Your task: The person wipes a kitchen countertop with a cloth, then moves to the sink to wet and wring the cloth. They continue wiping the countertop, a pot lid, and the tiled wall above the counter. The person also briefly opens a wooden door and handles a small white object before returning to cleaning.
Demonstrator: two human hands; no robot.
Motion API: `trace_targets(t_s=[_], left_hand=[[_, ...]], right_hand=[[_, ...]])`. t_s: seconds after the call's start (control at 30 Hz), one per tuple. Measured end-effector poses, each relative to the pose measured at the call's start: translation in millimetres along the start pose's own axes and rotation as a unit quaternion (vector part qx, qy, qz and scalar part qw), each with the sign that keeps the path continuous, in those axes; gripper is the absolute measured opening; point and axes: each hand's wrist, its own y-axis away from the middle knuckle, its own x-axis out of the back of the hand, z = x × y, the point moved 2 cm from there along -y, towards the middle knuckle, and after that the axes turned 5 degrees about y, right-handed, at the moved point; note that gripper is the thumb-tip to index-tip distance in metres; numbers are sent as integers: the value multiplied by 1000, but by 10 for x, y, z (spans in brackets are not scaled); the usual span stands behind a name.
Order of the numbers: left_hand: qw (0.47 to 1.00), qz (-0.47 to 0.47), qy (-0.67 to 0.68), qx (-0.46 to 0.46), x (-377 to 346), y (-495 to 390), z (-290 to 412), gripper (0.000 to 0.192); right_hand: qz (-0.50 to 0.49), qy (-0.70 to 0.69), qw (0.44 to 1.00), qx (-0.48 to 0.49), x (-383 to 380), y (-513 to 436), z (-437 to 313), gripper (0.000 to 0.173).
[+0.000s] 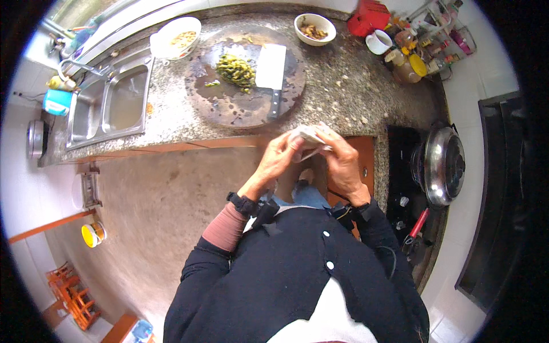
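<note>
Between my two hands is a crumpled whitish piece, thin like a tissue or cloth (307, 133); its exact kind cannot be told. My left hand (278, 155) pinches its left side and my right hand (343, 156) grips the right side, both just in front of the counter edge. Beyond them lies a round wooden chopping board (240, 109). A heap of chopped green vegetable (235, 72) rests on its middle, with a cleaver (271, 66) flat beside it, the black handle towards me.
Behind the board stand a bowl of pale food pieces (183, 39) and a bowl of brown pieces (315, 31). A double sink (124, 100) is at left, with water in one basin. Seasoning jars (407, 68) and a white mug (378, 42) crowd the right corner. A lidded pan (444, 167) sits on the hob.
</note>
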Motion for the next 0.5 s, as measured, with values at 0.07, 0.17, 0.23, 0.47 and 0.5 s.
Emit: trace_targets(t_s=[0.07, 0.17, 0.23, 0.47, 0.5], left_hand=[[988, 44, 123, 82, 174, 76, 50, 36], [960, 47, 265, 81, 221, 156, 164, 49], [933, 31, 355, 55, 115, 164, 238, 50], [995, -46, 80, -37, -289, -51, 803, 32], [995, -76, 41, -46, -386, -103, 869, 32]], right_hand=[[24, -201, 967, -155, 48, 5, 53, 27], [14, -431, 863, -264, 141, -23, 144, 13], [-4, -583, 776, -241, 210, -109, 156, 21], [-130, -214, 968, -2, 408, -344, -86, 74], [-190, -315, 929, -41, 386, -338, -86, 72]])
